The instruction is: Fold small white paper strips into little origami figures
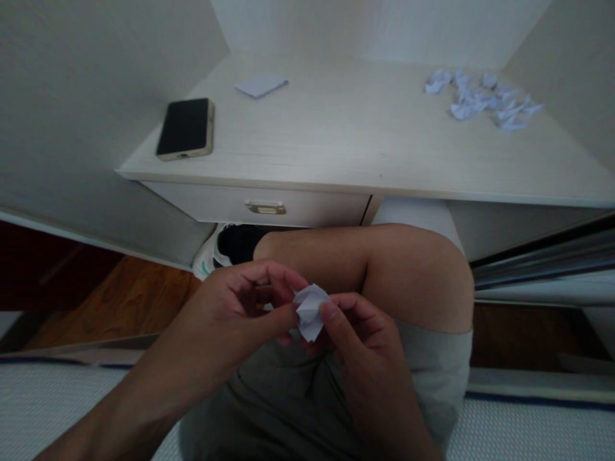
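Observation:
Both hands meet over my lap, pinching a small folded piece of white paper point(310, 312). My left hand point(240, 307) grips its left side between thumb and curled fingers. My right hand point(360, 333) holds the right side, thumb pressed on top of the paper. The paper is partly folded into a small crumpled shape, its lower tip pointing down. Under the hands are my bent knee and grey shorts.
A pale wooden desk point(336, 153) stands in front, with a drawer point(259, 205) below its edge. On it lie a black phone point(186, 128), a small stack of white paper squares point(262, 85) and several folded paper pieces point(483, 99) at far right. A shoe point(221, 253) sits under the desk.

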A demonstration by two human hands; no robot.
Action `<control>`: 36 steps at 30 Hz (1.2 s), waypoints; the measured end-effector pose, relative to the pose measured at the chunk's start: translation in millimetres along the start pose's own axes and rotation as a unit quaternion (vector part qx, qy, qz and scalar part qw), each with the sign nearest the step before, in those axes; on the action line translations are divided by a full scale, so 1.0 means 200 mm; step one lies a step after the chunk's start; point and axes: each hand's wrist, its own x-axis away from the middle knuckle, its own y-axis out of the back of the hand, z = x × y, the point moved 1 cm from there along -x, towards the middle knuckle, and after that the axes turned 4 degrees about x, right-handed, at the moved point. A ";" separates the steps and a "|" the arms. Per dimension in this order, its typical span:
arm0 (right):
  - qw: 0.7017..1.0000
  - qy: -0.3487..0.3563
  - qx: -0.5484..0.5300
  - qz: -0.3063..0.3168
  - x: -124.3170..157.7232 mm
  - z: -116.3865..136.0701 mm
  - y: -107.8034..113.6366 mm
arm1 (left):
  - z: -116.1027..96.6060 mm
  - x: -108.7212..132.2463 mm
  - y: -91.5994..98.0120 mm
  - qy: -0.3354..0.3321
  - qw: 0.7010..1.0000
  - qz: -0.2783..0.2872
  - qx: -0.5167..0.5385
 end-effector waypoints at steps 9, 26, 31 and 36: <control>0.999 0.005 0.052 -0.011 0.00 0.02 -0.01 | 0.01 0.00 0.00 -0.024 0.999 -0.002 -0.026; 0.995 0.000 0.070 0.074 -0.02 0.06 0.05 | 0.00 0.04 0.03 -0.057 0.993 -0.019 -0.103; 0.993 -0.010 0.090 0.078 -0.03 0.06 0.06 | -0.02 0.05 0.02 -0.069 0.989 -0.024 -0.127; 0.991 0.003 0.115 0.066 -0.02 0.06 0.05 | -0.02 0.05 0.00 -0.075 0.989 -0.016 -0.123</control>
